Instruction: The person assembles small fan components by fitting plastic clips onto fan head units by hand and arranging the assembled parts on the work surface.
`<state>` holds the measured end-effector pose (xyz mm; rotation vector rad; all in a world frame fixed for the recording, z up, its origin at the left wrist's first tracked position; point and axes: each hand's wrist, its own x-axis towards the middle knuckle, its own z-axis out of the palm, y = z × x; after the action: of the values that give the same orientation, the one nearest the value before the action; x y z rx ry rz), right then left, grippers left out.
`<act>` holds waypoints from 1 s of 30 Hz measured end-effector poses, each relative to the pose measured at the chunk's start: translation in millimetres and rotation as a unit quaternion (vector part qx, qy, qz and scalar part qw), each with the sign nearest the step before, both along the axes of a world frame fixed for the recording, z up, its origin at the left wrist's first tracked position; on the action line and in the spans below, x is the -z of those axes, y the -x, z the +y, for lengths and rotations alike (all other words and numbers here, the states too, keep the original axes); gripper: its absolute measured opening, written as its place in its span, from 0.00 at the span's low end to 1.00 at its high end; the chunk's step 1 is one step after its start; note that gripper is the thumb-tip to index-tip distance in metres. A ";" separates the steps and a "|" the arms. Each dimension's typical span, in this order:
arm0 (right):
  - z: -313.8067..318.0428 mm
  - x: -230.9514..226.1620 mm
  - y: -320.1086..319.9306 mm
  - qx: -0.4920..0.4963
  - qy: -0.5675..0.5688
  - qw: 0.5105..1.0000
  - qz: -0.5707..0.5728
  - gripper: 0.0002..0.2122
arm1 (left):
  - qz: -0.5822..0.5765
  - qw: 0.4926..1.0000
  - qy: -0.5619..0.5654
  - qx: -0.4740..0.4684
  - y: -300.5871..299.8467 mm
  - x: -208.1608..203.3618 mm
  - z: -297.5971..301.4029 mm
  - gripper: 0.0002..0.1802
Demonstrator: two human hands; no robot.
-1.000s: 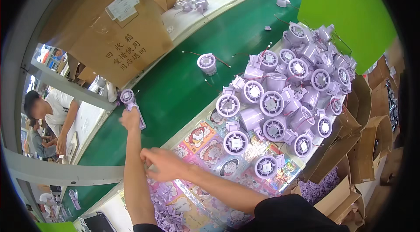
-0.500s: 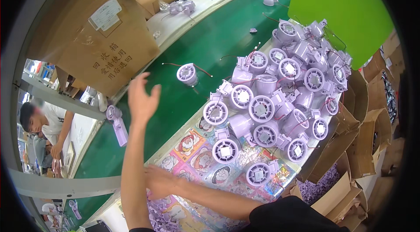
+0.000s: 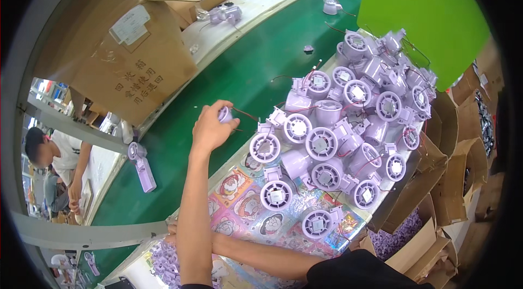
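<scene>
My left hand is over the green belt, its fingers closed around a light purple round fan housing with thin wires trailing to the right. My left forearm crosses above my right one. Low on the left, my right hand is mostly hidden behind that forearm; its fingers lie beside a heap of small purple plastic parts, and whether they hold anything does not show. To the right, many similar purple fan housings with wires are heaped on a table covered with a colourful cartoon-printed sheet.
The green conveyor belt curves past, carrying a purple handheld fan body and another housing far off. Cardboard boxes stand behind it. A grey metal frame is at left, a person beyond. Open cartons line the right.
My left hand has moved right and closed on the housing that was standing on the belt. My right hand has shifted left and down. Items on the belt have slid toward the lower left.
</scene>
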<state>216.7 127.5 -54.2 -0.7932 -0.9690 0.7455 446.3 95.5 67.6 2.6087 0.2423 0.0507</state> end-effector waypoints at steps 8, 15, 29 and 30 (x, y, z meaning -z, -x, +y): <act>-30.5 -22.1 -33.4 0.146 0.133 0.916 -0.348 0.12 | -0.170 0.953 0.250 0.004 102.2 -54.9 -42.2 0.30; -64.0 -69.4 -57.0 0.045 0.203 0.953 -0.219 0.13 | -0.303 0.910 0.264 -0.107 146.3 -49.3 2.3 0.28; -74.6 -64.3 -131.7 0.301 0.083 0.932 0.186 0.09 | -0.376 0.822 0.377 -0.203 186.1 -70.0 61.8 0.32; -76.3 -64.9 -133.6 0.312 0.086 0.925 0.199 0.09 | -0.337 0.852 0.358 -0.177 190.9 -67.0 70.3 0.33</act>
<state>350.3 51.2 10.8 -0.9881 -0.2488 0.4046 255.3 165.9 134.6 1.6424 0.3876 0.8245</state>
